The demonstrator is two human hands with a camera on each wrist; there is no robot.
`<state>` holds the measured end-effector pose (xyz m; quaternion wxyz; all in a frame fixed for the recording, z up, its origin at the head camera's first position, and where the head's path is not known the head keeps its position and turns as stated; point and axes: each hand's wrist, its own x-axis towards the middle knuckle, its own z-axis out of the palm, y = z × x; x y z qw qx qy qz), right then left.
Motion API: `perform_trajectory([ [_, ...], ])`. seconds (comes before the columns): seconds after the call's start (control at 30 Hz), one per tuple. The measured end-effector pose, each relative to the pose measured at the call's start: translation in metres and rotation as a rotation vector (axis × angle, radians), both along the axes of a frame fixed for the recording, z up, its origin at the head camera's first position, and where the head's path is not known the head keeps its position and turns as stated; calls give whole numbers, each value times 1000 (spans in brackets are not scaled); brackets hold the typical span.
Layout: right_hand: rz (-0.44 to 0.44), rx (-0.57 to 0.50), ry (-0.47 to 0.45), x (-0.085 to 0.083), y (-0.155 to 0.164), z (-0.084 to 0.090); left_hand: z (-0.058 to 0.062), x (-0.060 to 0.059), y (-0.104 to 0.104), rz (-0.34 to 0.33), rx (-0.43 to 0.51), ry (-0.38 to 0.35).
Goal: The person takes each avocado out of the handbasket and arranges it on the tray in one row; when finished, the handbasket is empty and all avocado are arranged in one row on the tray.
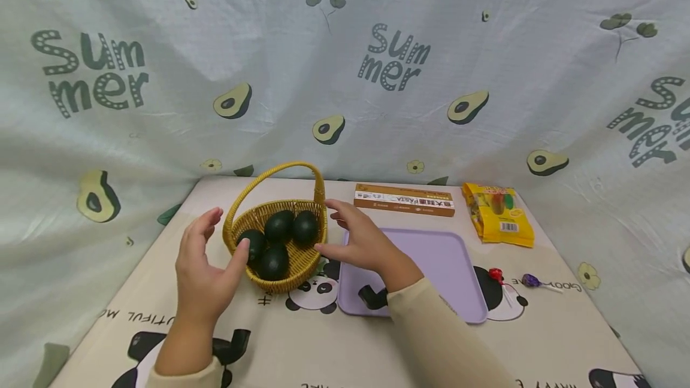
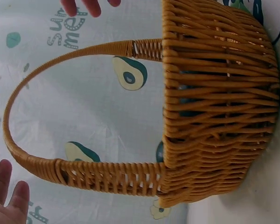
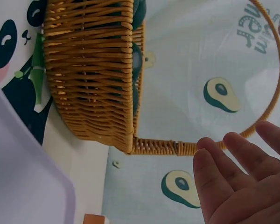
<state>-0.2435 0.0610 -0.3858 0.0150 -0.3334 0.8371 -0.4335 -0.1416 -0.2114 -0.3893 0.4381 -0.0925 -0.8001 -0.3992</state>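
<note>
A yellow-brown wicker basket (image 1: 286, 285) with a tall arched handle (image 1: 280, 167) stands on the left part of the table. Inside it lie several dark green avocados (image 1: 273, 263). My left hand (image 1: 203, 280) is raised at the basket's left side, thumb apart from the fingers, holding nothing. On the other side is my right hand (image 1: 363, 241), fingers spread and also holding nothing. In the right wrist view, fingers (image 3: 242, 163) overlap the handle's base; whether they touch it I cannot tell. The left wrist view shows the woven wall (image 2: 219, 107) close up.
Right of the basket lies a lilac tray (image 1: 431, 256), partly under my right forearm. Behind it is a pasta box (image 1: 404, 199). A yellow snack bag (image 1: 498, 214), a red lollipop (image 1: 496, 275) and a purple lollipop (image 1: 530, 281) lie farther right. A printed cloth (image 1: 345, 64) hangs behind.
</note>
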Motion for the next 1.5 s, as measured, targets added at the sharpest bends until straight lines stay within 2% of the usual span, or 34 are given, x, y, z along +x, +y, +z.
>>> perform_trajectory([
  [0.27,-3,56,-75,-18,-20,5,-7,-2,-4,-6,129,-157],
  [0.6,-42,214,-136,-39,-42,3,-16,-6,-11,34,172,-299],
  [0.83,-29,254,-161,-51,-55,4,-25,-7,-14,32,173,-318],
  [1.1,-57,298,-234,-59,-67,4,-35,-7,-17,30,149,-319],
  [1.27,-76,323,-256,-61,-76,2,-38,-6,-19,14,152,-338],
  [1.5,-133,409,-254,-63,-87,2,-38,-5,-20,16,136,-359],
])
